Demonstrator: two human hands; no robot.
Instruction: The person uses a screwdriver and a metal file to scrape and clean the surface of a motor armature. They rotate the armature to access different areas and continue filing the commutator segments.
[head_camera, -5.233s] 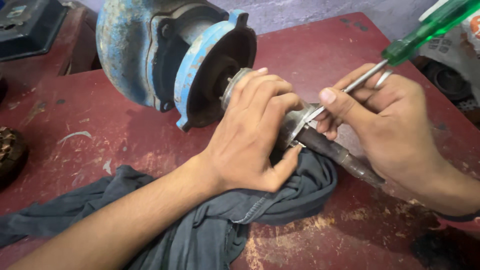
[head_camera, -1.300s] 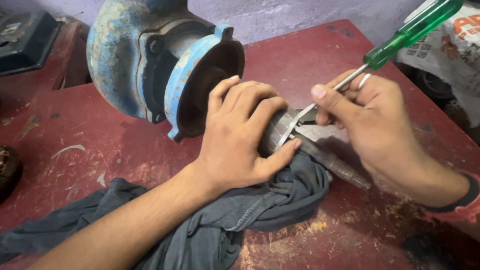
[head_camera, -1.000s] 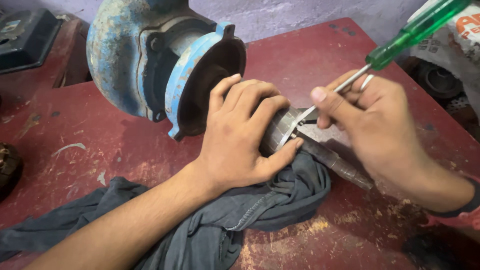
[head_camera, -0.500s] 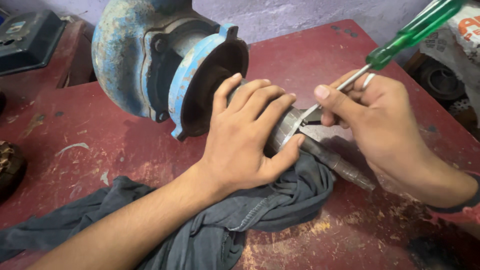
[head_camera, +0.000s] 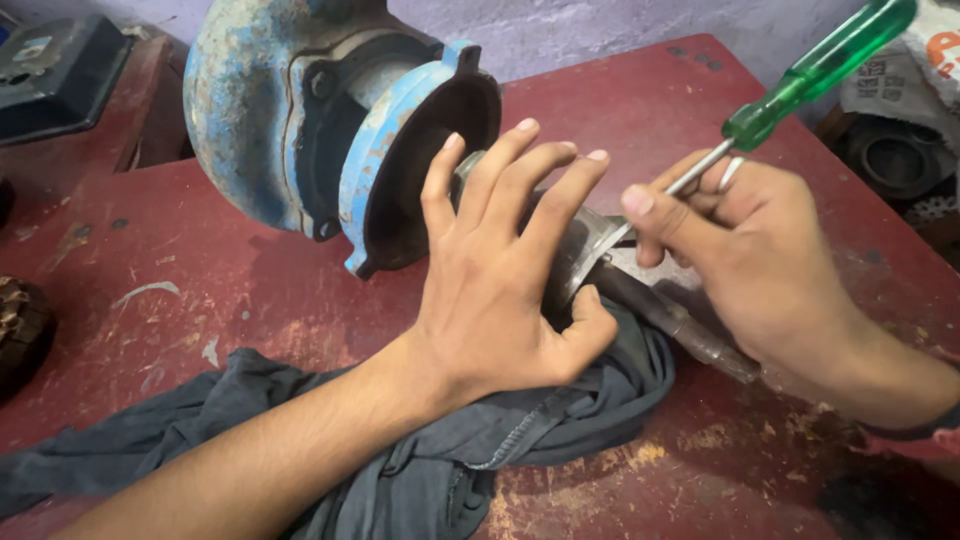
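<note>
A blue pump housing (head_camera: 300, 120) is seen lying on a worn red tabletop (head_camera: 150, 290), its open face bare. The metal part (head_camera: 590, 250) drawn from it is steadied over a grey cloth (head_camera: 560, 430) by the left hand (head_camera: 500, 290), fingers spread in a loose grip. By judgement, prying is unfinished: a green-handled screwdriver (head_camera: 800, 85), pinched tightly in the right hand (head_camera: 750, 250), is set against its edge. A purple wall (head_camera: 600, 30) is seen behind.

Repair workshop, scuffed red metal workbench (head_camera: 200, 300) with chipped paint, worn blue motor housing (head_camera: 300, 130) lying on it, oily grey rag (head_camera: 480, 450), green-handled screwdriver (head_camera: 800, 85), loose metal parts (head_camera: 20, 330) at the edges
</note>
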